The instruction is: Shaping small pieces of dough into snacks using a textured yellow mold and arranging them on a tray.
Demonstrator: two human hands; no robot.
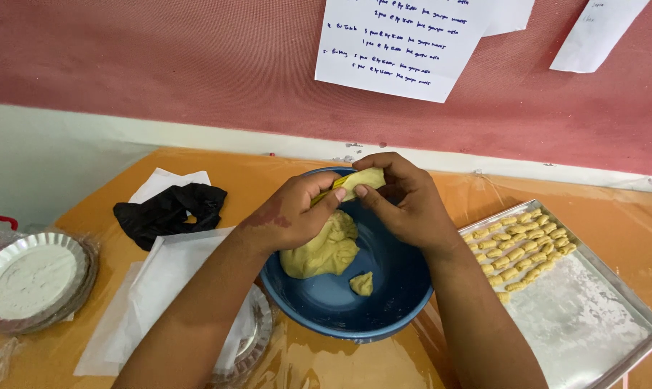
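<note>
Three white handwritten paper sheets (401, 45) hang on the red wall (160, 65) above the table

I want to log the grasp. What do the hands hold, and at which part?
Both hands pinch one piece of yellow dough over the blue bowl: the left hand at its left end, the right hand at its right end.

An orange worktop (218, 169) under clear plastic film carries a blue bowl (383, 302) at the middle — right of it a floured metal tray (592, 324), left of it white paper (153, 288), a black glove (169, 210) and a fluted tin of flour (34, 277).
</note>
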